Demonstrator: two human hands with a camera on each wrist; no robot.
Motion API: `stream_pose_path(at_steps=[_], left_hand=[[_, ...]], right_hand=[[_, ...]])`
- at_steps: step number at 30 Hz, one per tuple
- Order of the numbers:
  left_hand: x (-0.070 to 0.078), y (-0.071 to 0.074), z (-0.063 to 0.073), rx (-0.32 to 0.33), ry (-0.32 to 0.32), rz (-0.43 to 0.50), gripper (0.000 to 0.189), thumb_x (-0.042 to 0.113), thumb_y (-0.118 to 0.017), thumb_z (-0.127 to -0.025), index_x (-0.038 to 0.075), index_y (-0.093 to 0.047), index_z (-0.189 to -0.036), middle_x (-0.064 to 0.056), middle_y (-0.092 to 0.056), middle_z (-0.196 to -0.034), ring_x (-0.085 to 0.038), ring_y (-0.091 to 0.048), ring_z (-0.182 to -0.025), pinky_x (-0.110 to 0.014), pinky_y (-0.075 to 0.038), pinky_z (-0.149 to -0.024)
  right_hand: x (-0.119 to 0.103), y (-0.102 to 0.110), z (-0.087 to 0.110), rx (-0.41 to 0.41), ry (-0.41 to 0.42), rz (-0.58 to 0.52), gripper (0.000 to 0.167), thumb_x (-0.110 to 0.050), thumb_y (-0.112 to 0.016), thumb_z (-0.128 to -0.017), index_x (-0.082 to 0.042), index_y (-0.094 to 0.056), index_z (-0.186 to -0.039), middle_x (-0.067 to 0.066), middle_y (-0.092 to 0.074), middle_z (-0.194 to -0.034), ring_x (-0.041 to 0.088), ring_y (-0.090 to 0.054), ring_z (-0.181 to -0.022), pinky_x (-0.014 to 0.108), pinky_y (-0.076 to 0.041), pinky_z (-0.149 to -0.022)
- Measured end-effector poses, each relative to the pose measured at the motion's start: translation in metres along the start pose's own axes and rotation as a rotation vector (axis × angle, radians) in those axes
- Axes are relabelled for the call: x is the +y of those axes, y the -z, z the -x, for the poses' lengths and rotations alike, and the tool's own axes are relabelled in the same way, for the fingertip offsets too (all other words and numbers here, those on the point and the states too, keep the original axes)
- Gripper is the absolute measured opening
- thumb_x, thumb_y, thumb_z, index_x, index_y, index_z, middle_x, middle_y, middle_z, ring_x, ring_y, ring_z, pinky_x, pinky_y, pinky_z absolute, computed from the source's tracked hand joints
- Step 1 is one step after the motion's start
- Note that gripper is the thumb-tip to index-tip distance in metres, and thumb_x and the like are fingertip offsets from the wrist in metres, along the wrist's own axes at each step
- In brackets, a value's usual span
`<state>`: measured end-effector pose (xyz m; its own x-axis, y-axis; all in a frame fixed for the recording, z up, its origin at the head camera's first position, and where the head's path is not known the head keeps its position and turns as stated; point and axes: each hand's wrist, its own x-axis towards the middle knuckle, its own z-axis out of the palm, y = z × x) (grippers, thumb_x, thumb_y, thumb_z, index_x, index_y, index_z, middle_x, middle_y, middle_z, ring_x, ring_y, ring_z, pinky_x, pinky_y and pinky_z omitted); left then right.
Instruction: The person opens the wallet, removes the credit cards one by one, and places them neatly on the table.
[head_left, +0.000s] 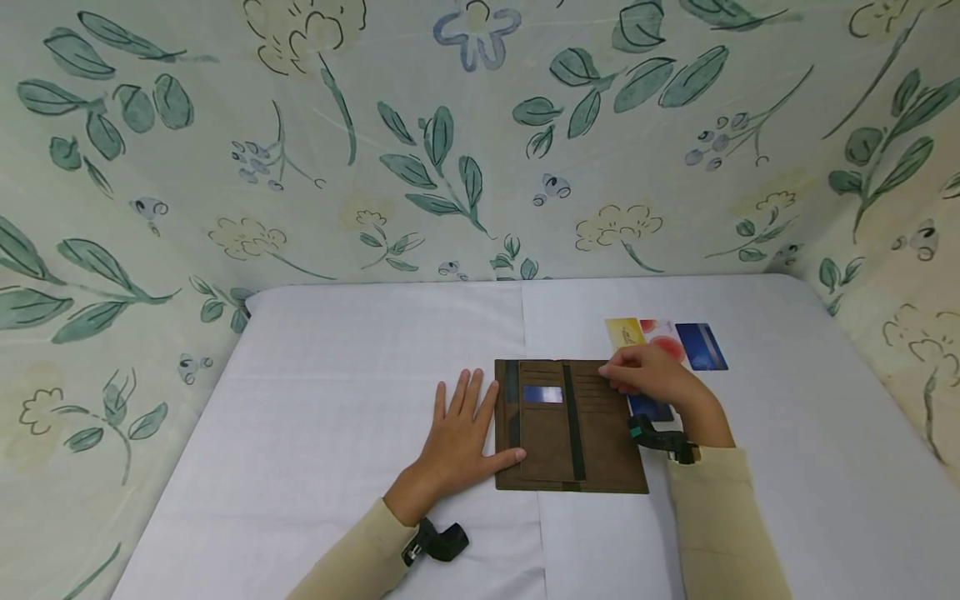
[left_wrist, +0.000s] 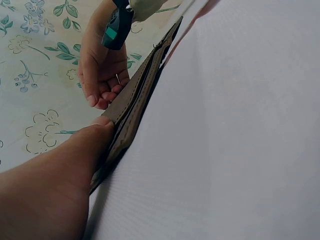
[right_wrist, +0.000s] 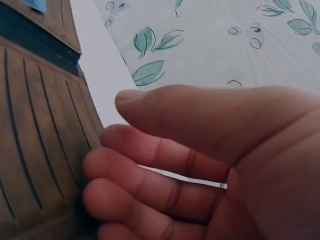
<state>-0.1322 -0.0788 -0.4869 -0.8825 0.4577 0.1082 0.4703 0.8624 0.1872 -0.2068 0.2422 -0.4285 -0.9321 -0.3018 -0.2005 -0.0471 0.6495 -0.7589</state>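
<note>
A flower-and-leaf-printed fabric backdrop (head_left: pixel 495 133) is hung at twelve o'clock, behind a table (head_left: pixel 360 400) covered by a white cloth. Two beige sleeves (head_left: pixel 727 517) are extended over the table from the near side.

Near the middle of the table a brown bifold wallet (head_left: pixel 551 442) is laid unfolded, its rows of card slots (head_left: pixel 592 387) set at one o'clock from its own centre and a dark strap (head_left: pixel 573 425) run down its middle.

At nine o'clock from the wallet, the left hand (head_left: pixel 459 442) is laid with its fingers straight and spread, and the wallet's left edge is pressed by its thumb. At two o'clock, the right hand (head_left: pixel 654 379) is held over the wallet's edge by the slots; its fingers are loosely bent, and nothing is seen between them and the thumb.

A black wrist camera (head_left: pixel 446 542) is worn on each wrist.

Toward one o'clock from the wallet lies a yellow card (head_left: pixel 622 330), overlapped by a red-and-white card (head_left: pixel 656 331); a blue card (head_left: pixel 702 347) is placed at two o'clock. A second blue card (head_left: pixel 651 409), partly hidden by the right hand, is seen near three o'clock, just beside the wallet. Toward eleven o'clock within the wallet, a small blue-and-white card face (head_left: pixel 543 394) is shown through a window.
</note>
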Motion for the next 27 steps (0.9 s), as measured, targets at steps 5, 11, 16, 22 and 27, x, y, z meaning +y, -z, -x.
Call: stream_pose_path(at_steps=[5,11,16,22,27], left_hand=[[-0.001,-0.001,0.0,-0.001,0.0,0.009,0.106,0.082,-0.037,-0.081,0.008,-0.018,-0.155,-0.017,-0.007,-0.16,-0.034,-0.001,-0.147,-0.062,-0.001,-0.111],[-0.001,0.0,0.0,-0.013,0.004,0.018,0.106,0.083,-0.036,-0.082,0.008,-0.017,-0.155,-0.017,-0.006,-0.161,-0.034,0.0,-0.147,-0.061,0.0,-0.112],[-0.001,-0.001,0.001,-0.015,0.008,0.019,0.106,0.083,-0.034,-0.081,0.009,-0.017,-0.155,-0.017,-0.006,-0.161,-0.033,0.0,-0.148,-0.061,0.0,-0.112],[-0.001,-0.001,0.0,-0.013,0.006,0.014,0.106,0.084,-0.032,-0.081,0.009,-0.017,-0.155,-0.017,-0.006,-0.161,-0.033,0.0,-0.148,-0.061,0.0,-0.112],[-0.002,-0.002,0.0,-0.022,0.008,0.011,0.106,0.084,-0.032,-0.081,0.009,-0.016,-0.155,-0.016,-0.005,-0.161,-0.033,0.002,-0.148,-0.061,0.001,-0.112]], right_hand=[[-0.007,-0.008,-0.005,-0.028,0.037,-0.033,0.026,-0.025,-0.064,-0.094,0.0,-0.068,-0.094,0.008,-0.064,-0.081,0.022,-0.061,-0.074,0.031,-0.053,-0.069],[-0.014,-0.017,-0.012,-0.056,0.088,-0.051,0.022,-0.025,-0.066,-0.093,-0.003,-0.069,-0.092,0.006,-0.066,-0.079,0.02,-0.062,-0.072,0.032,-0.054,-0.067],[-0.024,-0.023,-0.012,-0.102,0.104,-0.085,0.021,-0.021,-0.065,-0.093,-0.001,-0.068,-0.094,0.008,-0.066,-0.079,0.023,-0.061,-0.073,0.034,-0.054,-0.067],[-0.036,-0.03,-0.012,-0.154,0.11,-0.091,0.019,-0.018,-0.064,-0.094,0.001,-0.069,-0.097,0.011,-0.066,-0.081,0.026,-0.06,-0.073,0.034,-0.053,-0.066],[-0.029,-0.036,-0.017,-0.161,0.121,-0.08,0.021,-0.022,-0.065,-0.093,-0.002,-0.07,-0.096,0.007,-0.065,-0.079,0.02,-0.057,-0.069,0.03,-0.049,-0.064]])
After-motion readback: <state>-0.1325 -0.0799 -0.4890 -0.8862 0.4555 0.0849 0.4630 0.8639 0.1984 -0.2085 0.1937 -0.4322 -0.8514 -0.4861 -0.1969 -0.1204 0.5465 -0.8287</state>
